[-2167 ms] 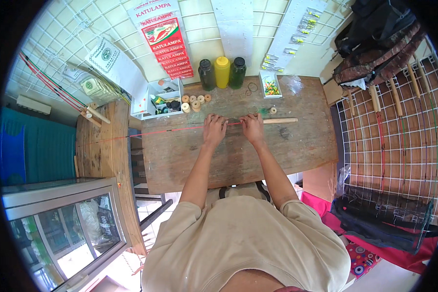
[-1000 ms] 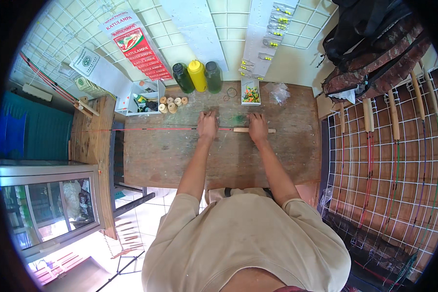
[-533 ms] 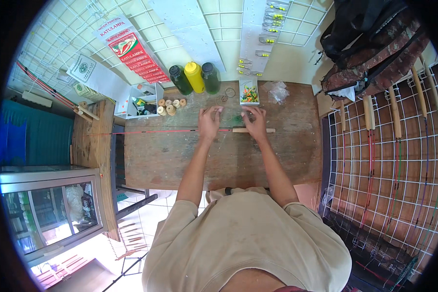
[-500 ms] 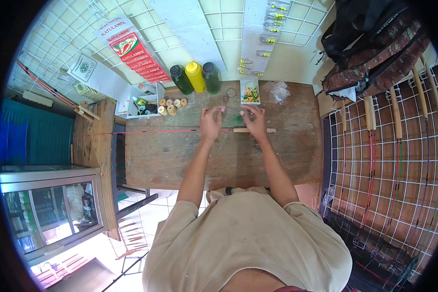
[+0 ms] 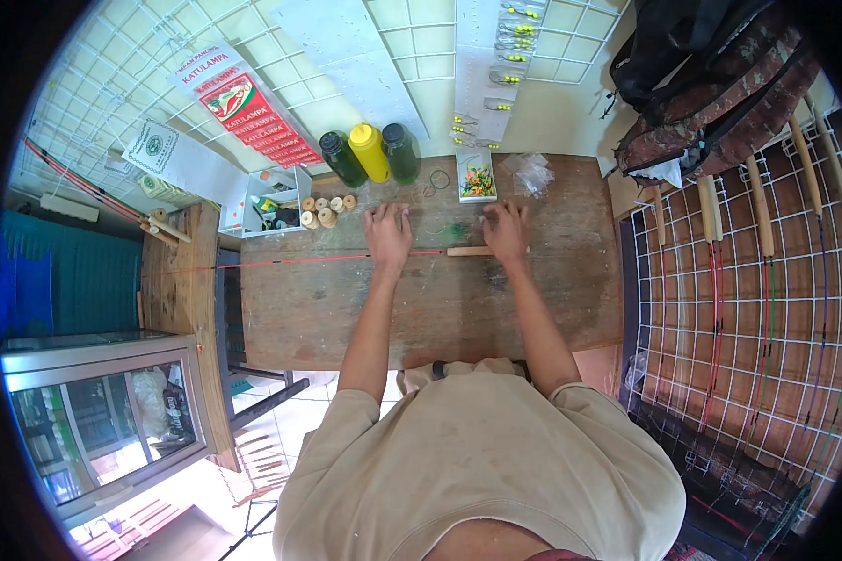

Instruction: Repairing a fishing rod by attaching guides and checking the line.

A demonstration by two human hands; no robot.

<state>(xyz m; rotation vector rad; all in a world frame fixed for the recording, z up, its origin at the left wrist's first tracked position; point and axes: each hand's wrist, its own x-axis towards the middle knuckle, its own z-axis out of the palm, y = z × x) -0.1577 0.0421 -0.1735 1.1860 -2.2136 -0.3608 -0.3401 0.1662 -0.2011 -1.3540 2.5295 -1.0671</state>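
Observation:
A fishing rod (image 5: 337, 251) lies across the wooden table, its thin red shaft to the left and its pale handle (image 5: 468, 251) towards the right. Over the shaft is my left hand (image 5: 387, 234), fingers curled and thumb drawn in. My right hand (image 5: 506, 232) is curled the same way over the handle's right end. Whatever the fingertips pinch is too fine to make out. Between the hands a green smudge (image 5: 455, 230) marks the tabletop. Beyond them lie thin dark coiled loops (image 5: 437, 182) and a white tray (image 5: 477, 197) of small colourful pieces.
Wooden spools (image 5: 327, 218) stand beside a white compartment box (image 5: 240, 220) at the back left. Two dark bottles and a yellow bottle (image 5: 369, 154) line the wall. A clear plastic bag (image 5: 533, 175) lies at the back right. Rods with wooden handles (image 5: 759, 208) hang on the right rack.
My hands have moved apart, the left one leftward and the right one slightly rightward. The rod stays on the table. The whole view has shifted slightly.

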